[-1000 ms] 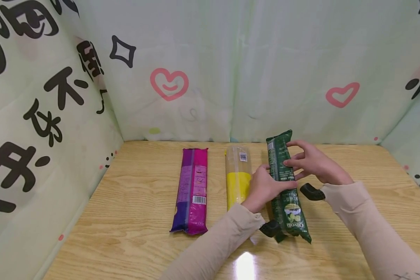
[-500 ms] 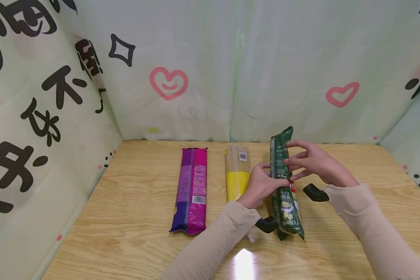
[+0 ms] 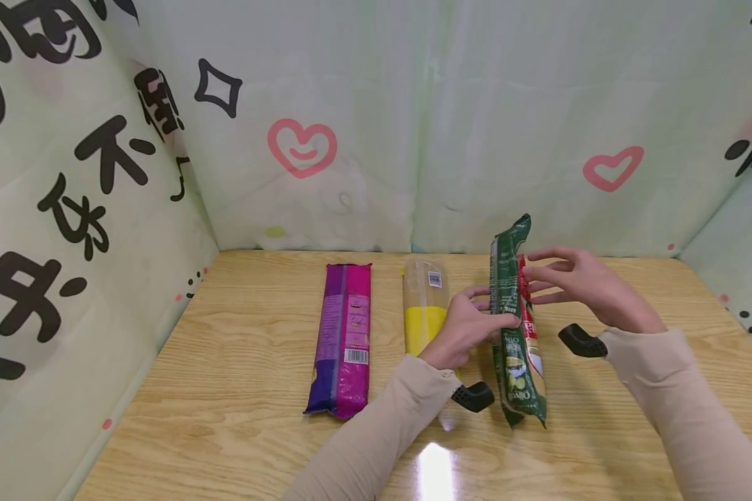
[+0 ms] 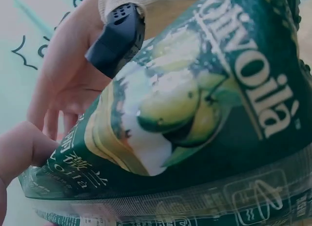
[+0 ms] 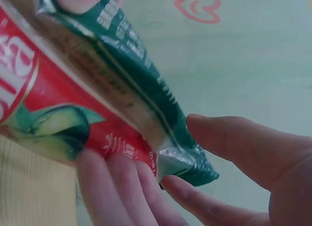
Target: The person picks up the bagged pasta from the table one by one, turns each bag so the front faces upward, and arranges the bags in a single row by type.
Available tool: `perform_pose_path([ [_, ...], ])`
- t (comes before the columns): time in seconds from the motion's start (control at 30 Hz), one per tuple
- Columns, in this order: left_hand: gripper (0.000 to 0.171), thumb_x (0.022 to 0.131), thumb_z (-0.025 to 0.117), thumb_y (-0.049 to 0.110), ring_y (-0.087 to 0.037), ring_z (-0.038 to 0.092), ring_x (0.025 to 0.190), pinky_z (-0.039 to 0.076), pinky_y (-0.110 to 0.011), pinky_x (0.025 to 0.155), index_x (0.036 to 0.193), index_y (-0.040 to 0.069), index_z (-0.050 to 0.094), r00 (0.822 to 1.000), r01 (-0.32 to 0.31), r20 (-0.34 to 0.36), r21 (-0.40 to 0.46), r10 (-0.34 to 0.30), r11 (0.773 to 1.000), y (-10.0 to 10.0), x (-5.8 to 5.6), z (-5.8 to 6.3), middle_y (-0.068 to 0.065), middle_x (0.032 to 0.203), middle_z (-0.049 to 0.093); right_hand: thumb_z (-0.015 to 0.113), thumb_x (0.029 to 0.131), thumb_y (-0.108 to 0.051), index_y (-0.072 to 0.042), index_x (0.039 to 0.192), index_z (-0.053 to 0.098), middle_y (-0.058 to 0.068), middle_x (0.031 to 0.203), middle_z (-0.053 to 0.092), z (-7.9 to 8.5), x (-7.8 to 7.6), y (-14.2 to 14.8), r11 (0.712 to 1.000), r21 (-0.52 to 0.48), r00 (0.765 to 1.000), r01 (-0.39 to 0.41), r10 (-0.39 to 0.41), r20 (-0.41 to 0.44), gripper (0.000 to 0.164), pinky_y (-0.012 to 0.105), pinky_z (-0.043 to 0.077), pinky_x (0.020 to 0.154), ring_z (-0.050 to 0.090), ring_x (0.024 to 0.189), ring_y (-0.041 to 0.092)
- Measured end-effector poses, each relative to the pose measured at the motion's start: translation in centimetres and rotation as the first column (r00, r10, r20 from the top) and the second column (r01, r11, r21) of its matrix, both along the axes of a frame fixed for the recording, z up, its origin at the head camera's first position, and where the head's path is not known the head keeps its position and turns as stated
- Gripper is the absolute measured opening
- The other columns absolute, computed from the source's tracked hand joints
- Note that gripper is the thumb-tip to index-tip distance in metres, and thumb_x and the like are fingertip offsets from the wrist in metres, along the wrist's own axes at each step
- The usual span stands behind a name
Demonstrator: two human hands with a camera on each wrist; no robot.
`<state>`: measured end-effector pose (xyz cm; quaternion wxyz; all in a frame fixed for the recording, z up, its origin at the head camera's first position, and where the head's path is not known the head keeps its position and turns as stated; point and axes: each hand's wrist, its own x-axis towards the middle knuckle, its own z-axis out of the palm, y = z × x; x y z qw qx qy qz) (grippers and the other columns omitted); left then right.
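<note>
A long green plastic packet [image 3: 512, 334] marked "Olivoilà" stands on its narrow side, tilted, its far end raised off the table. Its red front face with an olive picture shows on the right. My left hand [image 3: 466, 327] grips it around the middle, thumb across the near face and fingers behind on the left. Beside the far part is my right hand [image 3: 592, 285], its loosely spread fingertips touching the red face. In the right wrist view, the right thumb lies by the packet's green edge [image 5: 146, 80]. The left wrist view shows the packet's printed green side [image 4: 195, 104] up close.
Left of the green packet lies a clear and yellow packet [image 3: 425, 306], partly behind my left hand. Farther left is a purple and pink packet [image 3: 341, 341]. All are on a wooden table [image 3: 225, 390], with printed cloth walls [image 3: 376, 125] at the back and sides.
The green packet has turned about its long axis, bringing its red face into view on the right, and its far end has risen. My right hand has moved slightly right.
</note>
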<state>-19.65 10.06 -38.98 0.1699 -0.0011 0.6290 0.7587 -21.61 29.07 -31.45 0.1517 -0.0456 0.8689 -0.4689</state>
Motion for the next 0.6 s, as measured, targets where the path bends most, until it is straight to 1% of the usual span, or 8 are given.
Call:
perform_pose_path([
  [0.07,0.056,0.077,0.080,0.004,-0.019,0.065,0.085,0.058,-0.037,0.078,0.127,0.009,0.056,1.000,0.001,0.010,0.019,-0.001,1.000,-0.1,0.0,0.1,-0.005,0.100,0.068,0.055,0.101,-0.040,0.005,0.148,0.031,0.034,0.137,0.051,-0.1,0.0,0.2,1.000,0.019,1.000,0.003,-0.003,-0.003,0.069,0.038,0.059,0.085,0.063,0.113,0.035],
  [0.17,0.055,0.078,0.078,0.004,-0.020,0.065,0.086,0.058,-0.038,0.079,0.128,0.009,0.056,1.000,0.001,0.029,0.040,-0.003,0.999,-0.2,-0.1,0.2,-0.007,0.102,0.068,0.053,0.101,-0.044,0.006,0.148,0.030,0.034,0.140,0.048,-0.5,-0.1,0.5,1.000,0.018,1.000,0.006,-0.006,0.005,0.072,0.041,0.058,0.088,0.059,0.119,0.040],
  [0.33,0.054,0.079,0.078,0.005,-0.019,0.065,0.085,0.058,-0.037,0.077,0.127,0.013,0.056,0.999,0.011,0.032,0.061,-0.013,0.998,-0.2,-0.3,0.2,-0.004,0.102,0.068,0.046,0.103,-0.047,0.008,0.150,0.024,0.035,0.141,0.046,-1.5,-0.6,0.9,1.000,0.008,0.999,-0.012,0.012,0.030,0.076,0.046,0.055,0.093,0.060,0.120,0.038],
  [0.43,0.054,0.079,0.078,0.006,-0.018,0.065,0.085,0.058,-0.036,0.077,0.127,0.014,0.056,1.000,0.015,0.022,0.065,-0.016,0.998,-0.3,-0.3,0.2,-0.003,0.102,0.068,0.043,0.104,-0.045,0.009,0.151,0.022,0.035,0.143,0.043,-2.1,-0.9,0.9,0.999,-0.009,0.999,-0.040,0.040,0.035,0.074,0.047,0.053,0.096,0.056,0.123,0.041],
  [0.53,0.052,0.080,0.077,0.006,-0.018,0.065,0.085,0.058,-0.036,0.076,0.127,0.014,0.056,1.000,0.024,0.018,0.067,-0.026,0.997,-0.3,-0.2,0.3,-0.003,0.102,0.068,0.042,0.105,-0.043,0.008,0.151,0.022,0.032,0.144,0.042,-2.6,-1.1,1.0,0.998,-0.036,0.997,-0.060,0.061,0.043,0.071,0.044,0.053,0.097,0.056,0.122,0.037],
  [0.6,0.052,0.080,0.077,0.006,-0.018,0.065,0.084,0.057,-0.035,0.076,0.127,0.015,0.057,0.999,0.034,0.015,0.069,-0.035,0.997,-0.3,-0.2,0.2,-0.003,0.101,0.068,0.042,0.105,-0.041,0.007,0.151,0.022,0.030,0.143,0.043,-2.9,-1.2,1.1,0.996,-0.067,0.996,-0.067,0.070,0.053,0.069,0.039,0.055,0.096,0.059,0.117,0.028],
])
